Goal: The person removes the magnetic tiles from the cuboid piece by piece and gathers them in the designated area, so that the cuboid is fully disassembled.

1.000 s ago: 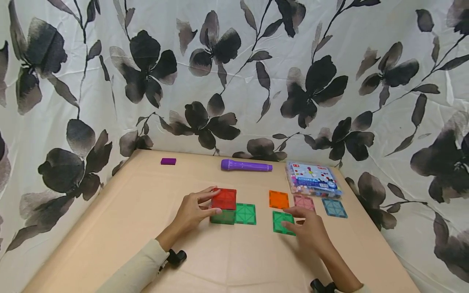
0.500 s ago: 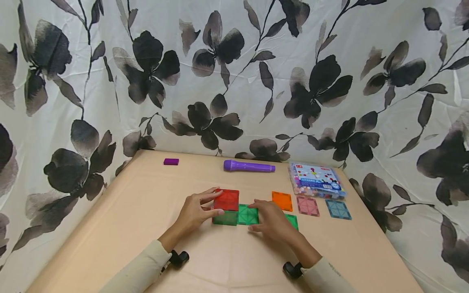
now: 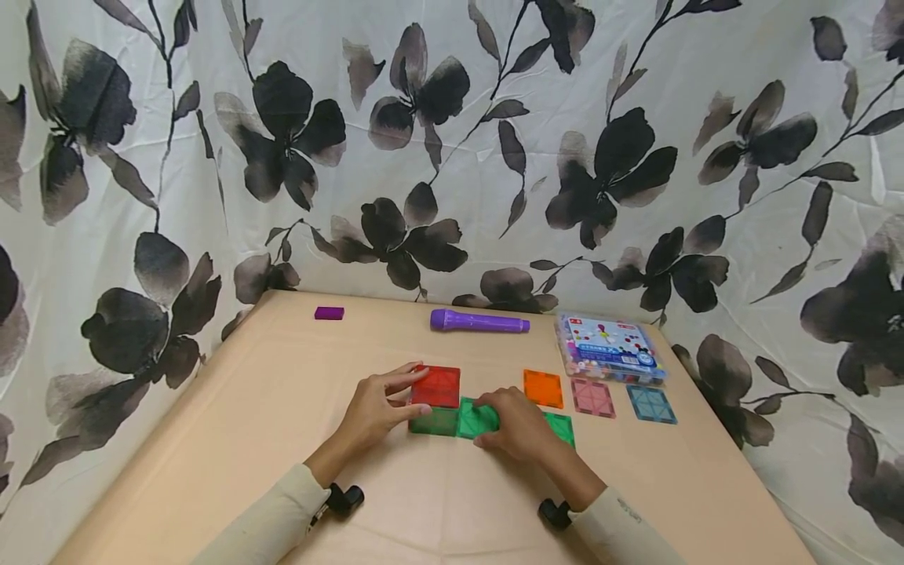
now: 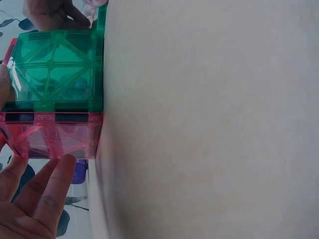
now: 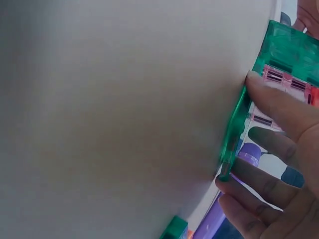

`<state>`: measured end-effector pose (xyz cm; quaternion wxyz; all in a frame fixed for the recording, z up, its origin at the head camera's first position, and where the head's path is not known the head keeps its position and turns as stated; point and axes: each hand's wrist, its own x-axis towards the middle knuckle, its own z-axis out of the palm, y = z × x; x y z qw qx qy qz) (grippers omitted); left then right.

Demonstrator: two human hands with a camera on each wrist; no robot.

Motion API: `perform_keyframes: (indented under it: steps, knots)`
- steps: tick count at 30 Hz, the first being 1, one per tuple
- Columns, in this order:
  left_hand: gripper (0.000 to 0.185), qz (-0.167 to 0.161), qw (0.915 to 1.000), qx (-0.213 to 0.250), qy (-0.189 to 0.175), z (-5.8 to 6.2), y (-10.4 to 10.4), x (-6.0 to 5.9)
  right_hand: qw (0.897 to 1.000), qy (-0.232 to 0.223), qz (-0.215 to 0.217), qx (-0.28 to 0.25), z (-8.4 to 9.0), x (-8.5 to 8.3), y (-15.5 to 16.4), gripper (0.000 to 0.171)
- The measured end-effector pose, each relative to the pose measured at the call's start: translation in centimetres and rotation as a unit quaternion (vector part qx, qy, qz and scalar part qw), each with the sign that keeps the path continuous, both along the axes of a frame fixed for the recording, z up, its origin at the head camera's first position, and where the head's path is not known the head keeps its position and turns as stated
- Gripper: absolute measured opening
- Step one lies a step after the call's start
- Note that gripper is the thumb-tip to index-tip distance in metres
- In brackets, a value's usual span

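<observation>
A cube of see-through magnetic tiles stands on the table, with a red tile [image 3: 435, 387] on top and a green tile [image 4: 60, 69] at the front. A pink tile [image 4: 55, 137] forms its side in the left wrist view. My left hand [image 3: 377, 404] steadies the cube from the left, thumb near the front and fingers along the side. Against the cube's right side is a flat green tile [image 3: 475, 420], seen nearly edge-on in the right wrist view. My right hand [image 3: 515, 424] pinches it between thumb and fingers. Another green tile [image 3: 563, 427] is partly hidden behind my right hand.
Right of the hands lie an orange tile [image 3: 543, 389], a pink tile [image 3: 593, 398] and a blue tile [image 3: 652, 404]. Behind them is a clear box of small coloured pieces [image 3: 611, 349]. A purple tube [image 3: 480, 321] and a small purple block [image 3: 329, 313] lie along the back edge.
My right hand has left the green tile at the right and moved left to the green tile beside the cube, which it now pinches. The left hand has stayed on the cube.
</observation>
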<state>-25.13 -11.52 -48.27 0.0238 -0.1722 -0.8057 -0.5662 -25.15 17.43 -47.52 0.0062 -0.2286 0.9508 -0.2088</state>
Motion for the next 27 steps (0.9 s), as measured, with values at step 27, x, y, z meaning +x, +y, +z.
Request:
perform_keyframes:
  steps: [27]
  knots:
    - [0.067, 0.004, 1.0, 0.0, -0.006, -0.1, 0.0, 0.0, 0.991, 0.009, -0.131, -0.009, 1.6, 5.0, 10.0, 0.052]
